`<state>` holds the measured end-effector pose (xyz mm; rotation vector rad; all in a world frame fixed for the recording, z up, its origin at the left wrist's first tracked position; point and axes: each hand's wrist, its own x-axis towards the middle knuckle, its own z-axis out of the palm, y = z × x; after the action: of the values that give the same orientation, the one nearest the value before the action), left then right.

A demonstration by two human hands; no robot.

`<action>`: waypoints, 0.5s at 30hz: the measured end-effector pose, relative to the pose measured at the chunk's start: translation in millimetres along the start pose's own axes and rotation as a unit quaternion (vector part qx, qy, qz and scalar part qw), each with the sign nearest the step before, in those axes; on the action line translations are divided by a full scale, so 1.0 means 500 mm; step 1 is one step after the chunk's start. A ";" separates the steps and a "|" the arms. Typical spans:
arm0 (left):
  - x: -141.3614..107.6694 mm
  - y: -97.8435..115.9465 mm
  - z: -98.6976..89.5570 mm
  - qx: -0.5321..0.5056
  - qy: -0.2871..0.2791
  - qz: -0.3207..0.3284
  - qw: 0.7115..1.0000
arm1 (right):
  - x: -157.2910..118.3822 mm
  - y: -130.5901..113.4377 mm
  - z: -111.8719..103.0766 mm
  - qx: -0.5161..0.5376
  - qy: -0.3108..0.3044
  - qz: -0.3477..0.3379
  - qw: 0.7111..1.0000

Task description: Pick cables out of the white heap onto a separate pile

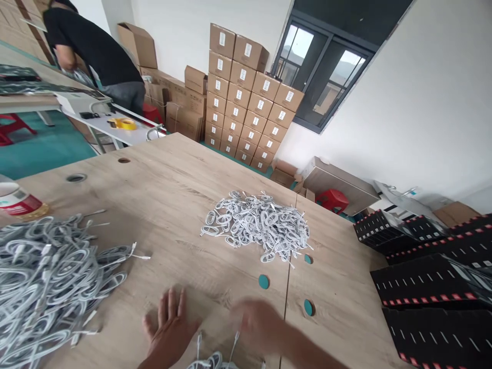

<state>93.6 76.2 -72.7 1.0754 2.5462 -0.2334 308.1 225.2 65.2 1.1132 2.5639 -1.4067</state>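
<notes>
My left hand (169, 325) lies flat on the wooden table (154, 179), fingers stretched out and apart, holding nothing. To its right, my right hand (259, 325) is blurred by motion. Its fingers are smeared, so their grip does not show. Just below it, a light-grey charging cable (209, 362) lies partly cut off by the bottom edge, with plug ends pointing up between my hands. Left of my left hand spreads a large heap of loosely coiled cables (49, 287). Farther up the table sits another pile of small coiled cables (265, 225).
Green round caps (263, 281) dot the table near its seam. Black boxes (426, 282) stand in rows at the right. A labelled tub (19, 200) is at the left edge. Behind are stacked cartons (246, 97), and a person in black (96, 48) bends over another table.
</notes>
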 end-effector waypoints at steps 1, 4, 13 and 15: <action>-0.003 0.002 0.003 0.000 0.014 0.000 1.000 | 0.043 -0.012 -0.049 -0.052 0.068 0.018 0.996; -0.012 0.009 0.017 0.005 0.084 -0.011 0.996 | 0.178 -0.036 -0.193 -0.183 0.254 0.075 0.947; -0.021 0.022 0.020 -0.035 0.084 -0.026 0.995 | 0.295 0.059 -0.320 -0.245 0.233 -0.001 0.941; -0.022 0.022 0.013 -0.017 0.071 -0.034 0.997 | 0.284 0.066 -0.330 -0.207 0.277 -0.023 0.938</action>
<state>110.4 74.6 -74.4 1.0269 2.7064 -0.1341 272.9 440.8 92.4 1.5332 3.0527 -0.5390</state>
